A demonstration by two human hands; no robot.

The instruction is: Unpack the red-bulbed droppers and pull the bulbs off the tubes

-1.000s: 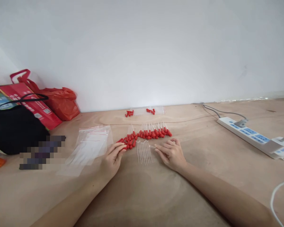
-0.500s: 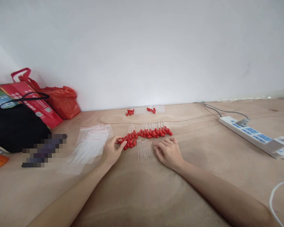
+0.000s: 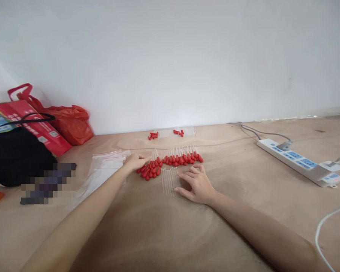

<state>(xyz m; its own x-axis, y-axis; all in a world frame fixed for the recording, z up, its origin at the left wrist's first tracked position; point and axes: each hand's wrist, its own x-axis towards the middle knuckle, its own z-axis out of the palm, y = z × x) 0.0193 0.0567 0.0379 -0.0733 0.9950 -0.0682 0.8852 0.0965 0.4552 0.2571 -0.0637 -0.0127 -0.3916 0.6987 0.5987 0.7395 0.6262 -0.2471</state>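
Observation:
My left hand (image 3: 134, 162) is beside a pile of loose red rubber bulbs (image 3: 149, 173), its visible fingers stretched to the right. Nothing shows in it, though part of the fingers is hidden. My right hand (image 3: 197, 186) rests on the table with fingers and thumb apart, at the right edge of a row of bare clear glass tubes (image 3: 170, 181). Behind both hands lie droppers (image 3: 184, 155), clear tubes with red bulbs on their near ends. A smaller group of droppers (image 3: 154, 156) adjoins the loose bulbs.
Clear zip bags (image 3: 102, 170) lie flat at left, partly under my left arm. Further back are another bag with tubes (image 3: 167, 133) and small red bulbs (image 3: 178, 133). Shopping bags (image 3: 73, 122) stand far left; a white power strip (image 3: 289, 160) with cables lies right.
My left hand has moved back and left, off the loose bulbs. My right hand has spread its fingers and thumb and come closer to the clear tubes. The view has shifted slightly.

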